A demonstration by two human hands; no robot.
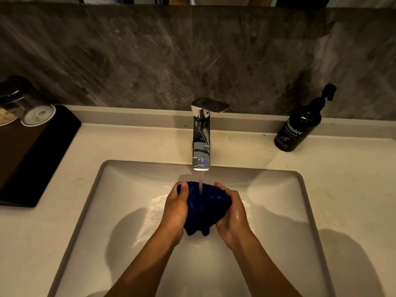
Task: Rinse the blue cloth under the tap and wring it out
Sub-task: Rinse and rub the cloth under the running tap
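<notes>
A bathroom vanity, probably in a hotel. A rectangular undermount basin (278, 189) is set in a pale stone counter (353, 189), with a chrome mixer tap (201, 133) at its far edge, a dark marble-patterned backsplash (150, 56), a black hand-wash pump bottle (300, 125) far right, and upturned glasses (32, 108) on a black tray (42, 157) left.

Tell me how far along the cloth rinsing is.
Done: the tap is running and the blue cloth is bunched under the stream over the sink. In hand: the left hand and right hand cup it, both wet. Left: wringing it out; no twist shows yet.
</notes>
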